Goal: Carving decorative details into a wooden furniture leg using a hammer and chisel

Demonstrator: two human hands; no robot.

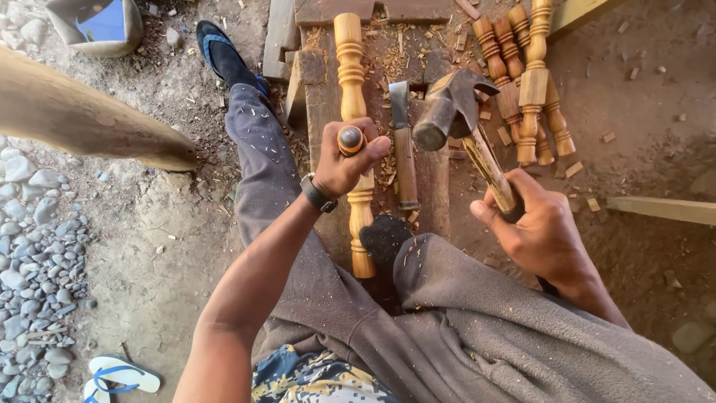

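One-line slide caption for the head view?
Left hand grips round-handled chisel over turned wooden spindle; right hand raises steel claw hammer.

My left hand (344,166) is closed in a fist, thumb on top, with the forearm stretched forward and a watch on the wrist. My right hand (538,227) is also closed tight, knuckles up, wrist bent a little inward.
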